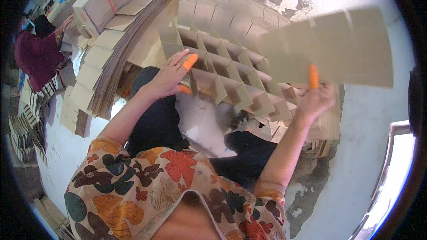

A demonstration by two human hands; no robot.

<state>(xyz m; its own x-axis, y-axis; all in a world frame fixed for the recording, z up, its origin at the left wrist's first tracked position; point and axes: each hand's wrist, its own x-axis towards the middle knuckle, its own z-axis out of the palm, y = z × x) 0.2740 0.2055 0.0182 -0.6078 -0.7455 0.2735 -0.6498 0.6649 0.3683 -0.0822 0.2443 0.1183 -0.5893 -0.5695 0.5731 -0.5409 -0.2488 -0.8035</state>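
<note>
A grid of interlocked cardboard dividers (242, 71), with diamond-shaped cells, lies in front of my knees. My left hand (168, 76) is at its near left corner, index finger and thumb spread apart. Orange covers sit on both of those fingertips. On the right, my right hand (316, 100) grips a slotted flat cardboard sheet (356, 49) by its lower edge. The sheet is raised and tilted over the grid's right end, blurred by motion. An orange-covered finger presses its face; the other fingers are partly hidden.
A long fanned stack of cardboard sheets (104, 53) runs along the left, beside a taped carton (104, 2). More slotted sheets (213, 6) lie beyond the grid. At the far left, another person in a maroon top (38, 55) reaches toward cardboard. A peeling wall (360, 120) stands right.
</note>
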